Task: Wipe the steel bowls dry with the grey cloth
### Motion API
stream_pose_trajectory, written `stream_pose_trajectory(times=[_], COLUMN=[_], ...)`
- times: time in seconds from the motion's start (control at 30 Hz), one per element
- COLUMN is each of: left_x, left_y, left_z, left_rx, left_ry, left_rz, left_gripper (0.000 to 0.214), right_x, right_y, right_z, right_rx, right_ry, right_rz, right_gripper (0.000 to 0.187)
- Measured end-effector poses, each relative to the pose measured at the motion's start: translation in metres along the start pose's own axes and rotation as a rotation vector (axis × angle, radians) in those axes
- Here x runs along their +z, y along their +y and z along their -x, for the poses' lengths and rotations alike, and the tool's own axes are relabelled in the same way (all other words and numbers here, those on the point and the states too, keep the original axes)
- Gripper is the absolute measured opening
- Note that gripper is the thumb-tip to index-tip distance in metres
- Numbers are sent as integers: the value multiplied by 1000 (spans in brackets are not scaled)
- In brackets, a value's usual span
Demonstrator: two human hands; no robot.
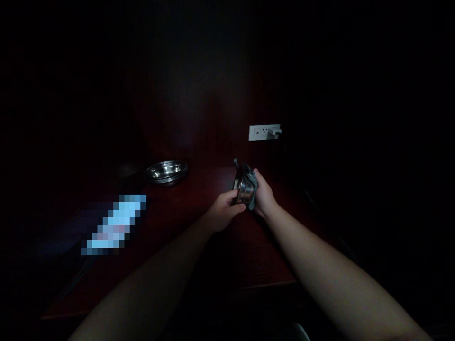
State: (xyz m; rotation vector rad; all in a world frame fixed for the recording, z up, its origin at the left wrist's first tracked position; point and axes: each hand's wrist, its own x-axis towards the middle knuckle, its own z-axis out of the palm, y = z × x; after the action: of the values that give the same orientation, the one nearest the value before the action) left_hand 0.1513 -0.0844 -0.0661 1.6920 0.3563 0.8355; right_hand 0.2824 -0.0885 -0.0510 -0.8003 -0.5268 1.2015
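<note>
— Steel bowl, tipped on its side?
— Yes. The left hand curls its fingers round the rim, and the right hand presses a grey cloth against the bowl's back, just above the dark red table.
— Further out?
— A second steel dish rests well to the left — a white socket sits on the wall.

A small shiny steel bowl is held tipped on its side near the scene's middle, and what seems a grey-blue cloth is pressed against its right side.
</note>
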Motion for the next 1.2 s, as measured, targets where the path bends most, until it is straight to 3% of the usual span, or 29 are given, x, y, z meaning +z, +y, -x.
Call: stream_pose_trajectory(times=[0.27, 0.53, 0.83, 1.0, 1.2], left_x=[2, 5, 6, 3, 2], left_y=[5, 0, 4, 2, -1], left_z=[1, 0, 5, 3, 2], left_rx=[63, 88, 98, 84, 84], left_ry=[71, -44, -34, -23, -6], left_rz=[76, 31, -125, -206, -212], left_gripper=[29, 43, 68, 78, 77], right_x=[3, 2, 1, -2, -5], right_y=[-3, 4, 12, 15, 14], right_z=[4, 2, 0, 1, 3], right_rx=[-36, 29, 54, -133, -259], right_ry=[-32, -40, -73, -147, -208], right_rz=[-21, 16, 53, 189, 342], right_gripper=[30, 37, 40, 29, 37])
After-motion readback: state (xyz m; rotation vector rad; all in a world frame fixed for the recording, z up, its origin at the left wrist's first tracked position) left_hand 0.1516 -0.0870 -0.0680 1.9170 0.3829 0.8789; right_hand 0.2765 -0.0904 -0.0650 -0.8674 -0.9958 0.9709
